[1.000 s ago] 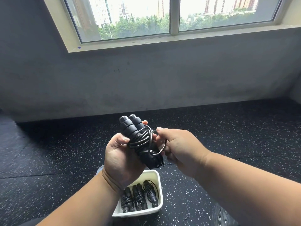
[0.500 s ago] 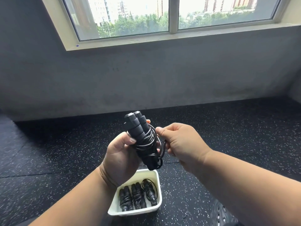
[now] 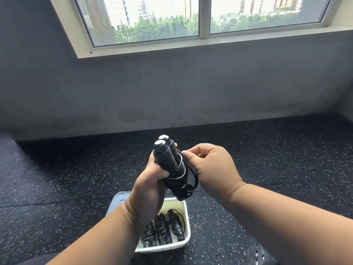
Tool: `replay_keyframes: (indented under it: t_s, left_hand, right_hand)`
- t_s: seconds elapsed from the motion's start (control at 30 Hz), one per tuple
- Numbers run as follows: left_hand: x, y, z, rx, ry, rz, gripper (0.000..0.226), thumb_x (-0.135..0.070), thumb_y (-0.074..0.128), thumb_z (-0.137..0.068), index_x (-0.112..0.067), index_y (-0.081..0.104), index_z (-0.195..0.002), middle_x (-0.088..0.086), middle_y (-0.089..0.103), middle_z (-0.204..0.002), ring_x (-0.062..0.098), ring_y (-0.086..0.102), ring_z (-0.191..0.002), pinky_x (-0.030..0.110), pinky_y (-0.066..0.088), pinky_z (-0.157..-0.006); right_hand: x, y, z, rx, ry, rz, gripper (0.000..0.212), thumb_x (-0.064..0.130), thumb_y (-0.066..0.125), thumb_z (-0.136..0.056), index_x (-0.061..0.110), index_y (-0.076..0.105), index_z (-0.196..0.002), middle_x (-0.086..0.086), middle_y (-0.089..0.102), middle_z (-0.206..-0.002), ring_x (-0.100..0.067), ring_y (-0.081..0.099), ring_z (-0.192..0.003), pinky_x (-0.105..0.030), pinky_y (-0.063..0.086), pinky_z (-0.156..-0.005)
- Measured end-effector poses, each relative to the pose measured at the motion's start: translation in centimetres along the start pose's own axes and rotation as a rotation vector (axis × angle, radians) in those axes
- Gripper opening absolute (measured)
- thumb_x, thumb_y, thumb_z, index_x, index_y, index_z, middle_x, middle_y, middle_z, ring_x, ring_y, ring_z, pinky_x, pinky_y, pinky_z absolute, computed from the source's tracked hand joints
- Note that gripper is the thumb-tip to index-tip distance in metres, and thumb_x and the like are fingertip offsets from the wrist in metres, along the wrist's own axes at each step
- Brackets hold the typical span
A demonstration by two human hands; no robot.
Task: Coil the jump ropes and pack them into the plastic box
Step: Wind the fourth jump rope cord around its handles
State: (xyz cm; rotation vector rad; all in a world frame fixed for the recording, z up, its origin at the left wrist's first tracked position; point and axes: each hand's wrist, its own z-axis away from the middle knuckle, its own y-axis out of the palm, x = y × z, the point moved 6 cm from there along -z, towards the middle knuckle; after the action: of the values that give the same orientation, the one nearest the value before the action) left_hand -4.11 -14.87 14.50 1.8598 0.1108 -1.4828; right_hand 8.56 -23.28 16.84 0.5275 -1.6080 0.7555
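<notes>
**Springy cord, solid handles: grip the handles, tame the loops**

The left hand (image 3: 150,190) is wrapped round a black jump rope with two thick cylindrical foam-look handles (image 3: 168,161), held side by side and tilted, butt ends up. Its thin glossy black cord (image 3: 183,175) is wound several turns round the handles' lower half. The right hand (image 3: 212,169) has its fingers curled, and thumb and forefinger pinch the cord just beside the handles, at the upper turns.

Below the hands, on the black speckled rubber floor (image 3: 267,169), stands a white rectangular plastic box (image 3: 186,211). Three already coiled black jump ropes (image 3: 162,230) lie in it side by side. A pale lid-like piece (image 3: 118,199) shows at its far left edge, mostly hidden by the left forearm.

The bundle looks light. The handles are stiff and seem to give a sure hold, so they are the place to grip. The cord looks smooth and springy: the loose loop hanging at the lower end (image 3: 191,186) would likely unwind if released before the end is tucked. Nothing seems fragile. For packing, the bundle is best carried by the handles with a thumb pressing on the turns, then laid flat in the free space at the box's right side.
</notes>
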Motion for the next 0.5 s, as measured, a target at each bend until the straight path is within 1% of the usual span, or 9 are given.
replay_keyframes:
  t_s: [0.07, 0.1, 0.2, 0.27, 0.3, 0.37, 0.43, 0.47, 0.5]
  left_hand:
    - [-0.2, -0.1, 0.0, -0.013, 0.013, -0.026, 0.066, -0.025, 0.064, -0.059, -0.020, 0.068, -0.125, 0.010, 0.068, -0.114, 0.027, 0.062, -0.107, 0.044, 0.049, -0.094]
    - [-0.2, -0.1, 0.1, -0.017, 0.020, -0.034, 0.066, -0.026, 0.064, -0.059, -0.018, 0.067, -0.125, 0.008, 0.070, -0.112, 0.024, 0.065, -0.105, 0.040, 0.052, -0.091]
    - [-0.2, -0.3, 0.1, -0.032, 0.033, -0.034, 0.067, -0.025, 0.063, -0.061, -0.015, 0.064, -0.127, 0.007, 0.071, -0.110, 0.021, 0.068, -0.103, 0.037, 0.057, -0.088]
    - [-0.2, -0.5, 0.1, -0.052, 0.030, -0.010, 0.068, -0.025, 0.063, -0.063, -0.014, 0.063, -0.130, 0.011, 0.069, -0.113, 0.025, 0.067, -0.103, 0.040, 0.058, -0.088]
    - [-0.2, -0.4, 0.1, -0.057, 0.019, 0.019, 0.071, -0.025, 0.063, -0.064, -0.013, 0.062, -0.133, 0.014, 0.066, -0.116, 0.027, 0.066, -0.104, 0.044, 0.057, -0.090]
    - [-0.2, -0.5, 0.1, -0.058, -0.002, 0.073, 0.075, -0.023, 0.063, -0.064, -0.011, 0.060, -0.138, 0.017, 0.062, -0.120, 0.030, 0.063, -0.106, 0.048, 0.053, -0.093]
    - [-0.2, -0.7, 0.1, -0.056, -0.023, 0.115, 0.080, -0.022, 0.064, -0.062, -0.008, 0.057, -0.140, 0.020, 0.061, -0.123, 0.033, 0.064, -0.108, 0.050, 0.056, -0.093]
    - [-0.1, -0.8, 0.0, -0.052, -0.031, 0.127, 0.084, -0.021, 0.066, -0.061, -0.006, 0.055, -0.143, 0.022, 0.059, -0.127, 0.036, 0.061, -0.112, 0.054, 0.054, -0.098]
    - [-0.1, -0.8, 0.0, -0.046, -0.035, 0.137, 0.091, -0.020, 0.071, -0.059, -0.004, 0.052, -0.146, 0.025, 0.056, -0.132, 0.040, 0.057, -0.119, 0.059, 0.047, -0.107]
  right_hand:
    - [0.0, 0.1, 0.0, 0.035, 0.000, 0.043, 0.017, 0.026, 0.077, -0.092, 0.015, 0.079, -0.079, -0.003, 0.074, -0.066, -0.010, 0.063, -0.056, -0.039, 0.058, -0.061]
    - [0.0, 0.2, 0.0, 0.063, -0.001, 0.061, 0.016, 0.028, 0.075, -0.093, 0.018, 0.080, -0.082, 0.000, 0.075, -0.067, -0.015, 0.068, -0.060, -0.040, 0.060, -0.064]
    - [0.3, 0.6, 0.3, 0.131, -0.017, 0.083, 0.014, 0.027, 0.069, -0.094, 0.021, 0.081, -0.088, 0.001, 0.079, -0.077, -0.029, 0.076, -0.080, -0.049, 0.062, -0.075]
    - [0.7, 0.7, 0.6, 0.163, -0.054, 0.114, 0.016, 0.022, 0.066, -0.093, 0.019, 0.081, -0.088, -0.003, 0.078, -0.077, -0.025, 0.074, -0.074, -0.049, 0.061, -0.074]
    - [1.0, 0.8, 0.8, 0.187, -0.068, 0.113, 0.016, 0.019, 0.065, -0.092, 0.017, 0.081, -0.089, -0.005, 0.078, -0.077, -0.019, 0.070, -0.069, -0.047, 0.061, -0.073]
    - [1.3, 1.0, 1.1, 0.236, -0.067, 0.045, 0.015, 0.011, 0.067, -0.091, 0.015, 0.081, -0.092, -0.003, 0.079, -0.081, -0.008, 0.065, -0.069, -0.041, 0.060, -0.069]
    - [1.4, 1.0, 1.1, 0.273, -0.054, 0.000, 0.016, 0.006, 0.068, -0.092, 0.013, 0.081, -0.097, -0.001, 0.081, -0.086, -0.004, 0.066, -0.070, -0.028, 0.055, -0.063]
    - [1.4, 1.0, 1.0, 0.294, -0.052, -0.008, 0.016, 0.004, 0.069, -0.093, 0.013, 0.081, -0.099, 0.000, 0.081, -0.088, -0.004, 0.068, -0.072, -0.023, 0.054, -0.064]
    - [1.5, 1.0, 0.9, 0.320, -0.056, -0.013, 0.017, 0.003, 0.069, -0.093, 0.012, 0.081, -0.101, 0.000, 0.081, -0.091, -0.005, 0.070, -0.075, -0.023, 0.056, -0.067]
